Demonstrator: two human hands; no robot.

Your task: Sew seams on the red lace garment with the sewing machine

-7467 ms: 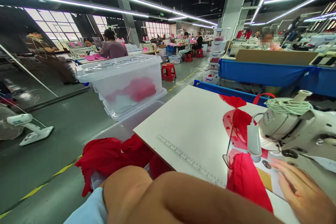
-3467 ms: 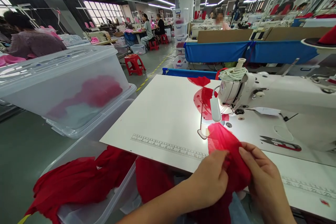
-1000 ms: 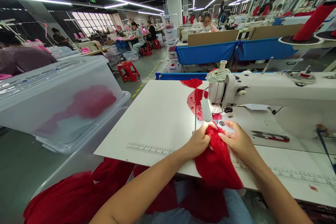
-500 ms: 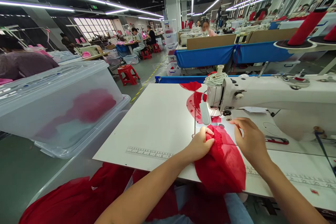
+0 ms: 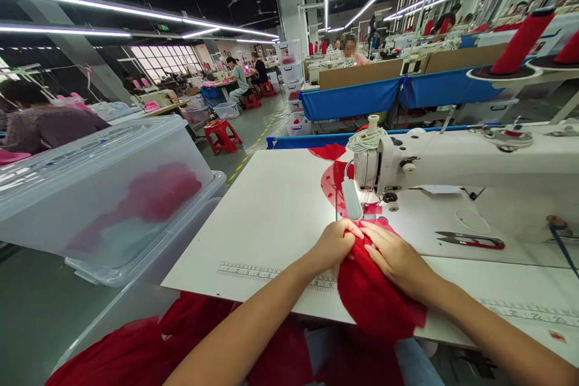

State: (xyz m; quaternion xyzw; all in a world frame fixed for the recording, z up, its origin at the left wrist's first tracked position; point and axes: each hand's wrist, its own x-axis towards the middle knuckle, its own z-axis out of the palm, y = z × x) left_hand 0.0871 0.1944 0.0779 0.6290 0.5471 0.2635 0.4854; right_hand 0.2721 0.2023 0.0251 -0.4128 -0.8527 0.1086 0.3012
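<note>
A piece of red fabric (image 5: 371, 295) lies bunched on the white sewing table (image 5: 280, 211) and hangs over its front edge. My left hand (image 5: 335, 245) is closed on the fabric's upper left edge. My right hand (image 5: 392, 258) presses down on the fabric beside it, fingers together and meeting the left hand. Both hands sit just in front of the needle area of the white sewing machine (image 5: 452, 163), under its small lit lamp (image 5: 351, 199).
Red-handled thread snips (image 5: 470, 240) lie on the machine bed to the right. More red pieces (image 5: 335, 178) lie behind the needle. Stacked clear plastic bins (image 5: 104, 193) stand to the left, with red fabric (image 5: 136, 350) in the lowest bin. Other workers sit at distant tables.
My right hand came back from beside the needle area onto the fabric and now meets my left hand. The fabric is bunched tighter between both hands.
</note>
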